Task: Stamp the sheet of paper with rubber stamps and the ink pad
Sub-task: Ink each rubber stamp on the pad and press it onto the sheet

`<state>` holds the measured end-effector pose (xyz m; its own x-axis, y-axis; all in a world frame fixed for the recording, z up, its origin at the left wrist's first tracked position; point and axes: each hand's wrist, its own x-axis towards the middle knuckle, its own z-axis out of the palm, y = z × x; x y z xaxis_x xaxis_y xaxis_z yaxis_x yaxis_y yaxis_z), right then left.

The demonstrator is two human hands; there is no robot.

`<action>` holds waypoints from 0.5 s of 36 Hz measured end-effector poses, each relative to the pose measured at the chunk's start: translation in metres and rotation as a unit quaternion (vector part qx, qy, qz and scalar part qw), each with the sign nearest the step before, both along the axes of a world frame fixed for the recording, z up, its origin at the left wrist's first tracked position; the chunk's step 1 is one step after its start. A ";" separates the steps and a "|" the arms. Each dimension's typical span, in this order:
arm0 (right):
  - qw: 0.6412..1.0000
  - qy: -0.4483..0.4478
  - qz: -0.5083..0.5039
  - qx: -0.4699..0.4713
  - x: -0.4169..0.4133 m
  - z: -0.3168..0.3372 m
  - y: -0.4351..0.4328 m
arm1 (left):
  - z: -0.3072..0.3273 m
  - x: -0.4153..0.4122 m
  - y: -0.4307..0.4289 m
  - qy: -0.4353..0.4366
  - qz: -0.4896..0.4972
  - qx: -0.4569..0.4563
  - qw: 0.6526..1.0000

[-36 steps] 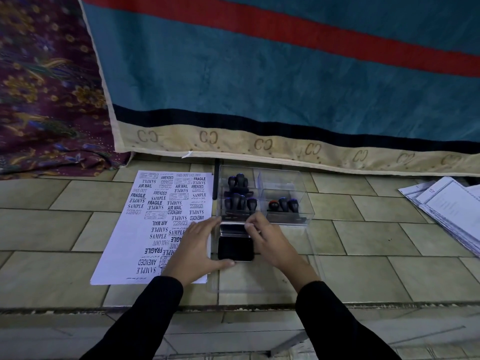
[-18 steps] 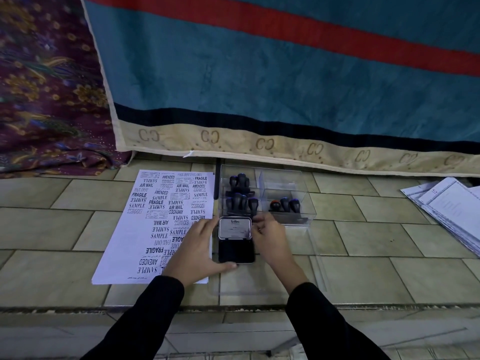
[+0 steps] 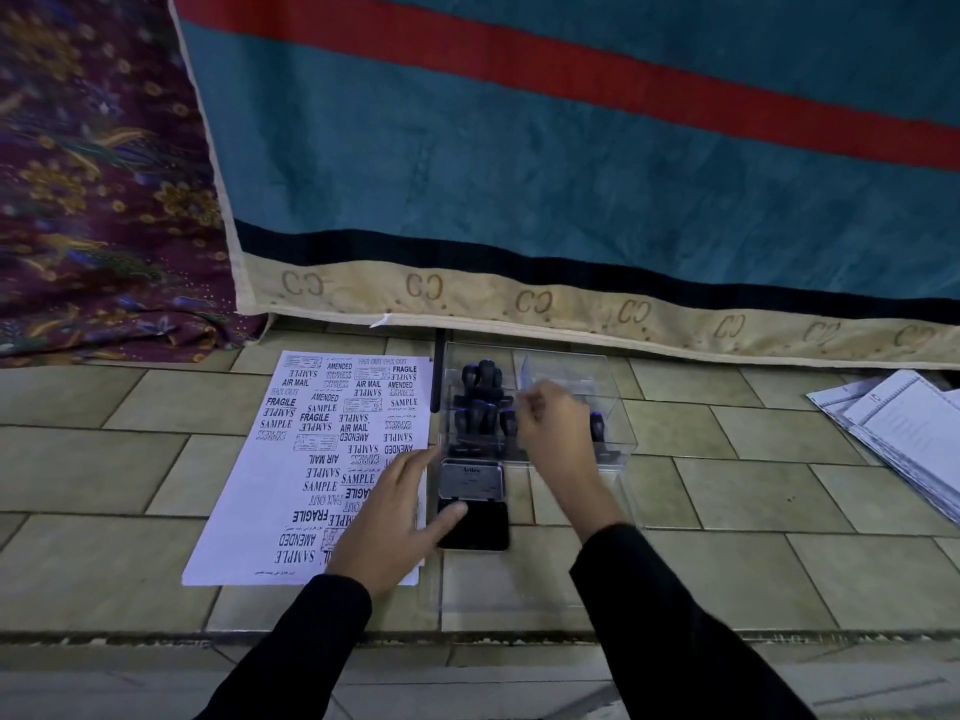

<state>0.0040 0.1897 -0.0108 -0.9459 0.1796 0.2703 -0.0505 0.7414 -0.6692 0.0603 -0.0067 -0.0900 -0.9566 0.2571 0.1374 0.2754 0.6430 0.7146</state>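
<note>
The white sheet of paper [image 3: 311, 459], crowded with black stamp prints, lies on the tiled floor at the left. Right of it sits the ink pad [image 3: 483, 530], with its silver lid [image 3: 471, 480] flipped open toward the far side. My left hand [image 3: 389, 522] rests flat on the sheet's right edge, its thumb touching the pad's near left corner. Several dark rubber stamps [image 3: 480, 402] stand in a clear plastic box [image 3: 615, 407] beyond the pad. My right hand [image 3: 556, 428] hovers over the box's right compartment with fingers curled down; blur hides whether it holds a stamp.
The box's clear lid [image 3: 519, 584] lies flat on the tiles under and in front of the ink pad. A stack of papers [image 3: 904, 439] is at the far right. A teal and red blanket [image 3: 571, 174] hangs behind the box, with patterned purple cloth [image 3: 93, 174] at the left.
The ink pad's lid has swung fully open. My right hand left the lid and moved up and away over the stamp box. My left hand stayed by the pad.
</note>
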 end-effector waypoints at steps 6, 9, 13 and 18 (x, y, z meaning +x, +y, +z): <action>0.993 -0.101 0.035 0.051 -0.067 0.010 -0.004 | 0.003 -0.001 0.003 0.045 0.034 0.000 0.998; 0.981 -0.144 0.060 0.114 -0.087 0.008 -0.011 | -0.001 -0.004 0.004 0.066 0.043 -0.036 0.996; 0.970 -0.156 0.067 0.174 -0.100 0.002 -0.020 | -0.004 -0.006 0.003 0.068 0.046 -0.056 0.995; 0.963 -0.158 0.062 0.211 -0.107 -0.003 -0.029 | -0.003 -0.007 0.003 0.047 0.044 -0.047 0.997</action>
<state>-0.1032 0.1606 -0.0139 -0.9999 -0.0021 -0.0099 0.0011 0.9522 -0.3053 0.0533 -0.0041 -0.0931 -0.9599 0.1892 0.2071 0.2785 0.7306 0.6235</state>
